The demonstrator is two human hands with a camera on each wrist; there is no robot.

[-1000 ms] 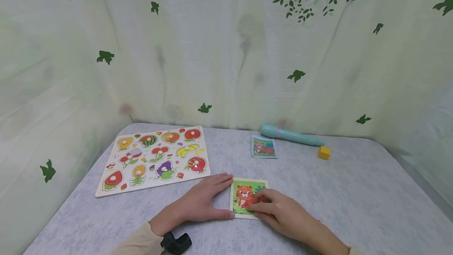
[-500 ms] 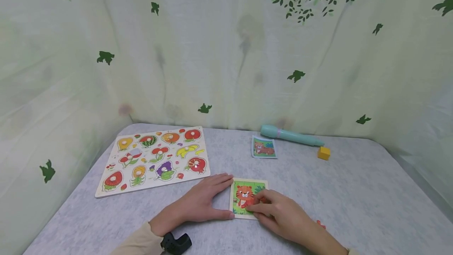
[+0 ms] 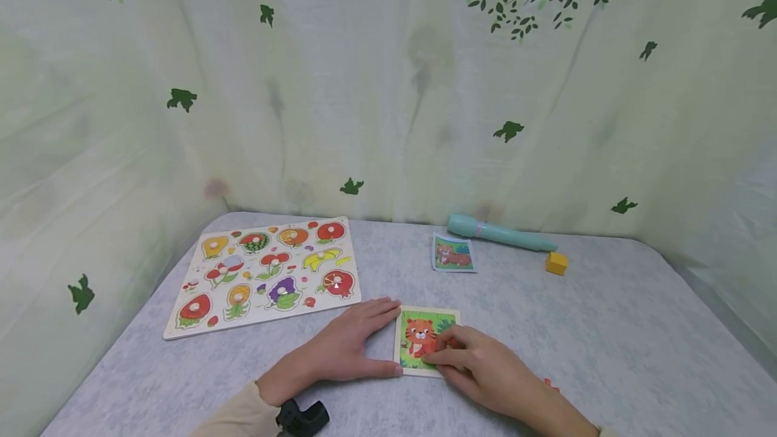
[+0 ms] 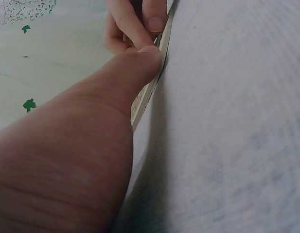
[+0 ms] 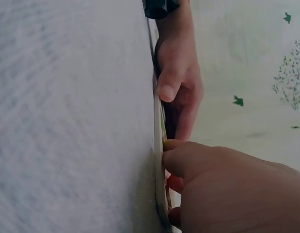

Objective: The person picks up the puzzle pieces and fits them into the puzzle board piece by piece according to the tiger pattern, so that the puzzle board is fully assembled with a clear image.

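Note:
A small tiger jigsaw puzzle (image 3: pixel 420 337) in a pale wooden frame lies flat on the table in the head view. My left hand (image 3: pixel 344 342) rests along its left side, fingers straight and touching the upper corner, thumb at the lower corner. Over the puzzle's right part, my right hand (image 3: pixel 485 366) has its fingers curled down, pinching a red puzzle piece (image 5: pixel 175 183) against the board. Those fingers hide most of that piece and the puzzle's lower right. In the left wrist view, my left thumb (image 4: pixel 150 56) touches the frame's edge.
A fruit peg puzzle board (image 3: pixel 267 275) lies at the left. Toward the back are a tiger picture card (image 3: pixel 453 253), a teal pen-shaped wand (image 3: pixel 500 232) and a yellow cube (image 3: pixel 556 263). A small red piece (image 3: pixel 549 385) peeks out beside my right forearm.
My right forearm has shifted very slightly, showing more of the small red piece beside it. Both hands otherwise stay in place on the puzzle.

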